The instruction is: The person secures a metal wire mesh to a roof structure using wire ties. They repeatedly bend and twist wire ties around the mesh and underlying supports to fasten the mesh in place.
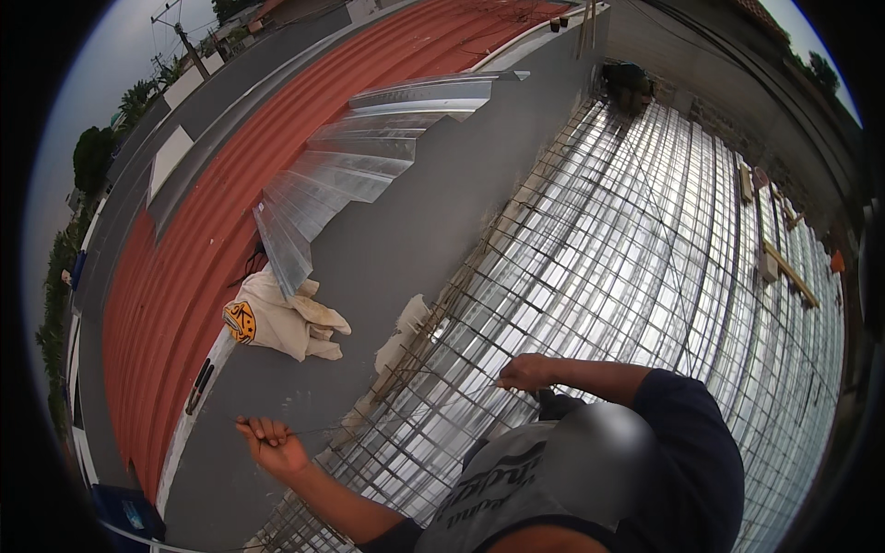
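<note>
A thin dark wire point(313, 430) stretches between my two hands. My left hand point(277, 447) grips one end of it above the grey wall top, fingers curled around it. Farther right, my right hand point(525, 371) is closed at the wire's other end, over the steel rebar mesh point(544, 249). Whether the wire passes around any bar cannot be seen. Beneath the mesh lies shiny corrugated metal decking point(682, 286). A pair of pliers with dark handles point(198, 386) rests on the wall's left edge, beyond my left hand.
An off-white cloth bundle with a yellow print point(286, 318) lies on the wall top point(396, 258). Bent metal sheets point(346, 166) jut over it from the red corrugated roof point(175, 304). A blue container point(127, 512) is at lower left. Wood pieces point(789, 274) lie at right.
</note>
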Tool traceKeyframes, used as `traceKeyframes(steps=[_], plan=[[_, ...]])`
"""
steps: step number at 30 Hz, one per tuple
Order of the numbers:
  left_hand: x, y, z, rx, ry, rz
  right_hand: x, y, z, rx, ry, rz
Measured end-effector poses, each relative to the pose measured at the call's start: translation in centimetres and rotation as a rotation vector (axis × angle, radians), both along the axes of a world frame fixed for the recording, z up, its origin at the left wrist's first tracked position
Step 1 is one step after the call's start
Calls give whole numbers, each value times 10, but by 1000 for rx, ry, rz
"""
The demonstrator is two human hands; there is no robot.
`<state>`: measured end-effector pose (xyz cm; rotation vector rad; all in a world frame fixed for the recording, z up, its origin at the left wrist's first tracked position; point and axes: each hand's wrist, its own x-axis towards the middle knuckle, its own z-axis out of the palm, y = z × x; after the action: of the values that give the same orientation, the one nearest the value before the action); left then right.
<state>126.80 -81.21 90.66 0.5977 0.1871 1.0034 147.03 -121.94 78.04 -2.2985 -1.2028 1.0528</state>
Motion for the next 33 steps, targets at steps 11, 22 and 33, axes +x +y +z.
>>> traceKeyframes(steps=[11, 22, 33], plan=[[-34, 83, 3, -85, 195, 444, -40, 15, 39, 130, 469, -120], [-73, 129, 6, -51, 252, 511, -10, 21, 73, 278, 41, -138], [-103, 150, -99, -336, 577, 528, -7, 19, 110, -75, 373, 36]])
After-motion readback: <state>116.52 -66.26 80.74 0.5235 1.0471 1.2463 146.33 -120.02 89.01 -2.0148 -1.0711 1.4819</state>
